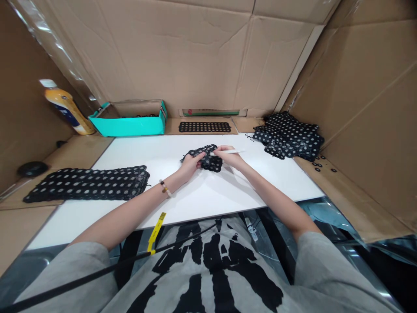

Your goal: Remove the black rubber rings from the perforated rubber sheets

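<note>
There's a big white board (198, 198) w/ a long blk dotty stack (87, 184) at near L, a messy blk pile (289, 134) at far R, and, over its mid, the L hand (191, 165) pinching a small blk dotty piece (212, 164) & the R hand (227, 157) gripping a thin white stick (236, 151) by it.

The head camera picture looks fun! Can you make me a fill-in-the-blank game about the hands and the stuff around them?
1. The left hand holds a holed piece that is coloured ____.
2. The thin tool is held in the person's ____ hand.
3. The beaded bracelet is on the person's ____ arm.
4. The bottle has a cap that is coloured ____.

Missing words: black; right; left; white.
</note>
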### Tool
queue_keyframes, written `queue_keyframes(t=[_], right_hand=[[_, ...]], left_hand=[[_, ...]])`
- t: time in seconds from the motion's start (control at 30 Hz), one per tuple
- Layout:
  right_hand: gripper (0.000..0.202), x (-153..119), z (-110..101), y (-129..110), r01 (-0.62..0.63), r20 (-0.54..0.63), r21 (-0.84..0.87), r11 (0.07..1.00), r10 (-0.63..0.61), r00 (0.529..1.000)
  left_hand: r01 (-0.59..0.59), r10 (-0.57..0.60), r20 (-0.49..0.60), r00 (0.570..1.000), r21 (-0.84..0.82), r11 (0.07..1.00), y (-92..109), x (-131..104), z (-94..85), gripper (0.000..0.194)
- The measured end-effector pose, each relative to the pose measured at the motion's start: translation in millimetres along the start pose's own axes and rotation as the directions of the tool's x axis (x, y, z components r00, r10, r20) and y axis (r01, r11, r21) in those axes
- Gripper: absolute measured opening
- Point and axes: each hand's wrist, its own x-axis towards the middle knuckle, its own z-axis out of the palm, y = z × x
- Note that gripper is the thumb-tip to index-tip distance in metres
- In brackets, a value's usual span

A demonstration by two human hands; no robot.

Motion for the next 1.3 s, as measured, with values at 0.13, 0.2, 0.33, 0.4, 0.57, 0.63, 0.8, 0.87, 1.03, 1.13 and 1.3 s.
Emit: queue_keyframes(t=[0.13, 0.2, 0.33, 0.4, 0.57, 0.63, 0.8, 0.87, 1.03, 1.13, 1.3], right_hand=[[0.024, -1.4, 0.0, -1.4, 0.038, 0.023, 0.036, 0.999, -0.039, 0.999], [0.022, -1.7, 0.6, -2.1, 0.052, 0.018, 0.052, 0.997, -0.053, 0.998], [0.022, -1.2, 1.3, -3.0, 0.047, 0.017, 0.077, 0.996, -0.049, 0.999], [0.023, -1.3, 1.6, -3.4, 0.031, 0.016, 0.076, 0.997, -0.033, 0.999], [0.018, -6.5, 7.5, -1.4, 0.094, 0.001, -0.051, 0.994, -0.094, 0.996], [0.017, -8.5, 12.0, 1.4, 0.176, -0.020, -0.111, 0.978, -0.180, 0.984], [0.015, -5.2, 15.6, 7.3, 0.294, -0.054, -0.177, 0.939, -0.308, 0.950], [0.015, -2.0, 11.2, 7.3, 0.344, -0.041, -0.171, 0.923, -0.356, 0.934], [0.019, 3.2, -2.4, 5.5, 0.356, 0.025, -0.134, 0.925, -0.356, 0.934], [0.018, 5.9, -7.0, 6.6, 0.334, 0.043, -0.122, 0.935, -0.331, 0.943], [0.017, 10.5, -10.4, 8.6, 0.104, 0.024, 0.135, 0.985, -0.108, 0.994]], left_hand=[[0.008, -0.008, 0.017, 1.000, 0.013, 1.000, 2.8, -1.1, 0.4, 0.033], [0.014, -0.015, 0.029, 0.999, 0.017, 1.000, 4.6, -2.5, 0.9, 0.033], [0.032, -0.032, 0.041, 0.999, 0.018, 0.999, 5.2, -2.7, 0.9, 0.035], [0.034, -0.034, 0.037, 0.999, 0.014, 0.999, 3.8, -1.6, 0.6, 0.035], [0.010, -0.008, 0.053, 0.999, -0.053, 0.999, -1.5, 0.8, -0.9, 0.036], [0.010, -0.006, 0.069, 0.998, -0.056, 0.998, -3.1, 1.0, -1.1, 0.036], [0.033, -0.028, 0.097, 0.995, -0.045, 0.998, -1.4, -0.7, 1.1, 0.039], [0.040, -0.036, 0.082, 0.996, -0.046, 0.998, 0.7, -1.2, 2.0, 0.036], [0.058, -0.056, 0.020, 0.998, -0.108, 0.992, 4.5, 0.8, 0.4, 0.029], [0.058, -0.055, 0.028, 0.998, -0.142, 0.988, 4.6, 2.7, -1.1, 0.027], [0.032, -0.031, 0.014, 0.999, -0.112, 0.993, 1.5, 3.9, 0.3, 0.023]])
